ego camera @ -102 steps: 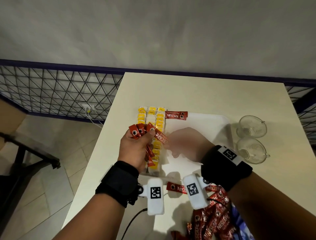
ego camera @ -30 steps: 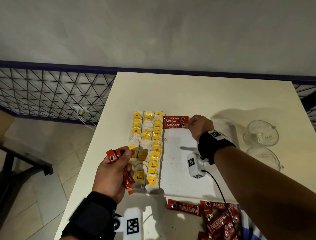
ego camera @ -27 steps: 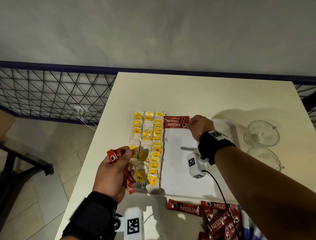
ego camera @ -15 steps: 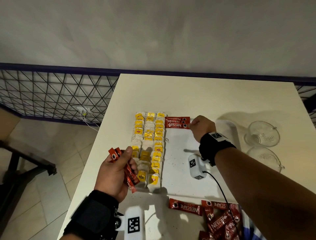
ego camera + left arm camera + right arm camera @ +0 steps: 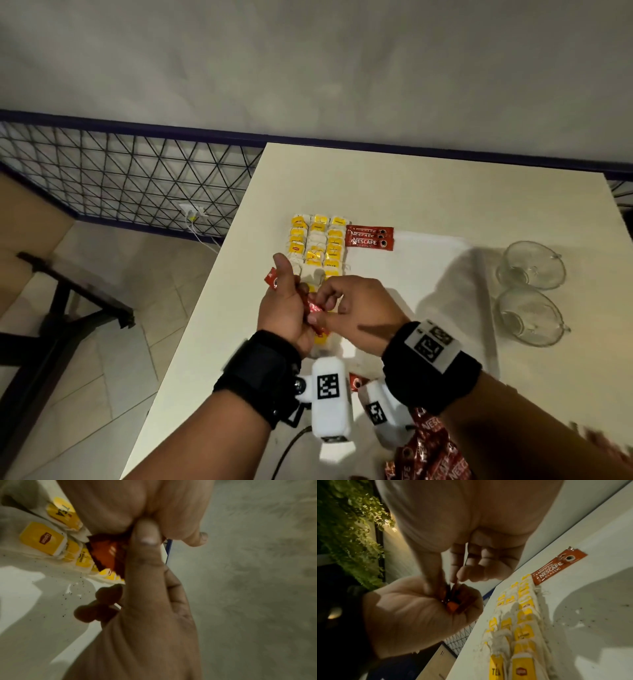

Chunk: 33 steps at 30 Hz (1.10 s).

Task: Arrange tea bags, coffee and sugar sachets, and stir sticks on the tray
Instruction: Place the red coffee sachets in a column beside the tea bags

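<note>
On the left, behind the table edge, there is a tiled floor and a dark wire-mesh railing with a plain grey wall above it. The left hand is closed around a small bunch of red coffee sachets; their long axis runs from the near side, by the palm, up and away to the far left, where the printed ends come out beside the raised thumb. The right hand meets it from the right, and its thumb and first finger pinch one sachet of this bunch, as the right wrist view shows; the other fingers are loosely curled. Both hands are above the near part of the tea bags, which lie in three columns with yellow tags, running away from the person along the left edge of the white tray. To the right of the far end of these columns, three coffee sachets on the tray lie flat, packed side by side, their long axis left to right. The tray lies on a cream table. Further right, two glass cups stand on the table just beside the tray. At the near edge lies a heap of loose sachets.
</note>
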Each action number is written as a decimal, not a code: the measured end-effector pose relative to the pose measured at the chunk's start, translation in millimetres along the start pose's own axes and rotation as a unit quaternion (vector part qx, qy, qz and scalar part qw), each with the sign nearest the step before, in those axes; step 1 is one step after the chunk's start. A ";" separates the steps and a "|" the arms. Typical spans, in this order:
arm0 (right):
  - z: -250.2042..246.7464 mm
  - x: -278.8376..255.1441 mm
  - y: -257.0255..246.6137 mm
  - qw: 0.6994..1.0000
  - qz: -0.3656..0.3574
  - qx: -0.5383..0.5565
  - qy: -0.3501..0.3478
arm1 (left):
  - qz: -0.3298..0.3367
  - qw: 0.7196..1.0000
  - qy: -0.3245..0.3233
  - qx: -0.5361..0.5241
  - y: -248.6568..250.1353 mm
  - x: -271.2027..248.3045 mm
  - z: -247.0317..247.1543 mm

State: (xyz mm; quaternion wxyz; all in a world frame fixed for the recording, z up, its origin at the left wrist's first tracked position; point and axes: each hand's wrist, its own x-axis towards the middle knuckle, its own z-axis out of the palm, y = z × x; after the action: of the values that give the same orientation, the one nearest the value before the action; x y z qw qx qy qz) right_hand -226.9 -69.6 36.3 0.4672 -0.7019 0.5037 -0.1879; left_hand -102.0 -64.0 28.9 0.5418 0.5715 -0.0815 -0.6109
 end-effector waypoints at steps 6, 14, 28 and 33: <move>-9.5 -7.2 6.0 0.997 0.056 0.044 0.010 | 0.057 0.995 -0.063 0.060 5.5 -20.9 2.7; -29.4 -7.4 0.3 0.943 0.079 0.306 0.107 | 0.081 0.986 -0.123 0.079 8.7 -15.7 -21.1; -41.3 -1.7 2.0 0.999 0.018 0.043 0.000 | 0.133 0.864 -0.212 0.437 15.6 -20.0 -14.3; -38.3 0.4 10.7 0.987 0.037 0.124 0.090 | 0.064 0.955 -0.138 0.254 8.4 -15.4 -9.5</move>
State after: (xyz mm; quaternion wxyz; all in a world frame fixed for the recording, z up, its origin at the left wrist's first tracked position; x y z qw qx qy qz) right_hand -260.6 -88.5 46.1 0.5104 -0.5995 0.5418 -0.2940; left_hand -93.4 -50.9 41.2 0.3996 0.5942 -0.3444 -0.6072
